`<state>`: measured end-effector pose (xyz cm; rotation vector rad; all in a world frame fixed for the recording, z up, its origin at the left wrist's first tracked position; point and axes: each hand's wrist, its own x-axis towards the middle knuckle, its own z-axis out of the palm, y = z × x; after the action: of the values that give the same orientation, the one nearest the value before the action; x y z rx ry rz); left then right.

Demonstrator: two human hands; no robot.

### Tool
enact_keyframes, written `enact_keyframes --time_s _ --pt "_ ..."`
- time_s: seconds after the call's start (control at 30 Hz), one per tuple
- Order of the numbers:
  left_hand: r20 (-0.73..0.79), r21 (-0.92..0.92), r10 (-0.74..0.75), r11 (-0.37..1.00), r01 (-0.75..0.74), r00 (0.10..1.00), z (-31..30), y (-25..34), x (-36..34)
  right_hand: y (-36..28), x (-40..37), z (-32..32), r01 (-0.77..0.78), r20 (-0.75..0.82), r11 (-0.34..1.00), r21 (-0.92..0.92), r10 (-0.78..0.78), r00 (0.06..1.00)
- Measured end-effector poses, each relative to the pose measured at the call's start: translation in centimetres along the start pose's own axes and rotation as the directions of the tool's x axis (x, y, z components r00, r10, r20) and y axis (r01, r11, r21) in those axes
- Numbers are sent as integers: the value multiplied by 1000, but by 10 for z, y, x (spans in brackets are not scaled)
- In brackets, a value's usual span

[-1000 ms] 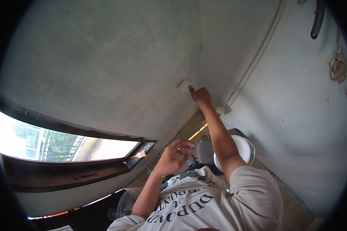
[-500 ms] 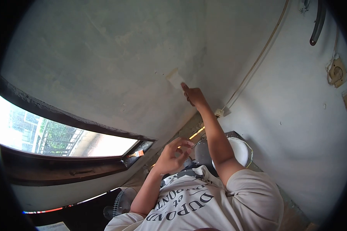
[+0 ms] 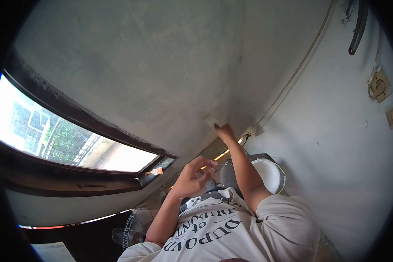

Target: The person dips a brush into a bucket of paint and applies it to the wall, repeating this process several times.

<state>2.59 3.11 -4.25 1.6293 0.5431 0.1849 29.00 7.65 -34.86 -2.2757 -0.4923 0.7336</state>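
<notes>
1 pale scraper (image 3: 211, 120), edges blurred, in right hand (image 3: 225, 132)

The interior is dimly lit, and daylight is admitted through the window (image 3: 70, 135), where the view outside is washed out to white in places. Above the window, the wall is left in dull grey-green shade; far to its right, a paler wall is seen, with a soft shadow cast beside the cable (image 3: 299, 65). Straight lines are bowed by the wide lens, and the corners are blackened. Fine detail is softened.
</notes>
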Motion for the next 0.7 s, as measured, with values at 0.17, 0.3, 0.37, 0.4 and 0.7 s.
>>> enact_keyframes --time_s 0.17,0.3,0.37,0.4,0.7 --pt "-13 7 17 1000 -17 1000 2 9 -18 -171 -81 -137 106 22 973 204 -113 993" --pt "-4 52 46 998 -46 999 2 13 -34 -211 -114 -179 269 -55 937 223 -264 963" --pt "-5 61 64 996 -63 998 4 15 -41 -227 -141 -203 77 149 789 609 -209 967" --pt "-23 47 58 997 -56 998 6 14 -45 -230 -151 -207 82 153 731 677 -249 956" --pt "-64 19 11 1000 -10 998 29 -14 -74 -141 -217 -179 17 249 688 725 -286 925"
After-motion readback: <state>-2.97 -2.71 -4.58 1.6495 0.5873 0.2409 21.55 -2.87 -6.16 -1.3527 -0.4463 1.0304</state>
